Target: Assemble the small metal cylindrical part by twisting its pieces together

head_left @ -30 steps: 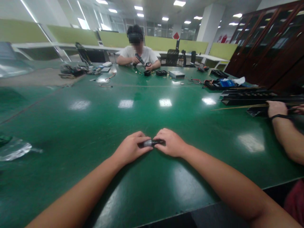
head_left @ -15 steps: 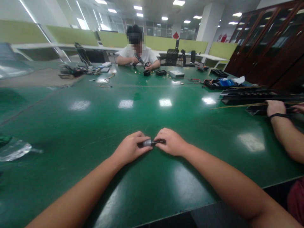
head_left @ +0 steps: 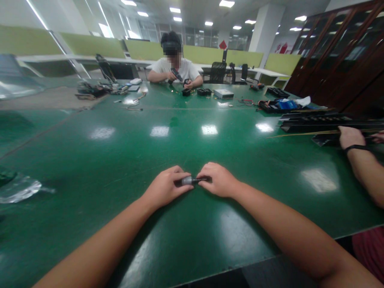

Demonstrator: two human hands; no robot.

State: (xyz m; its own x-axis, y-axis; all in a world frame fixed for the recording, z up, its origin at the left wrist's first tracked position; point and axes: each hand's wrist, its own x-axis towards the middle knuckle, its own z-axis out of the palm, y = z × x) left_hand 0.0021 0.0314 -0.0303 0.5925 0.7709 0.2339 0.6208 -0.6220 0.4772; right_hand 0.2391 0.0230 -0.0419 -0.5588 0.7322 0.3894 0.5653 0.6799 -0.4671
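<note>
A dark, slim cylinder with a silver-grey section, which looks like a marker pen (head_left: pixel 186 181), lies crosswise low over the green table (head_left: pixel 168 248). My left hand (head_left: pixel 165 186) grips its thicker left part between thumb and fingers. On the narrower black right end, the thumb and fingers of my right hand (head_left: pixel 217 180) are closed. A short stretch of black shows between the fingertips of both hands. Its two ends are partly hidden by my hands.
Across the table a person (head_left: pixel 175 74) in white holds a power tool. To the right, a co-worker's hand (head_left: pixel 351 138) rests by long black channels (head_left: pixel 318 125) and thin yellowish rods. A clear plastic bag (head_left: pixel 21 188) lies at left; an open tool case (head_left: pixel 282 106) stands farther back.
My right hand has shifted slightly right, and the fingertips of my two hands are a little farther apart. My left hand has stayed in place. The co-worker's forearm at right has moved slightly.
</note>
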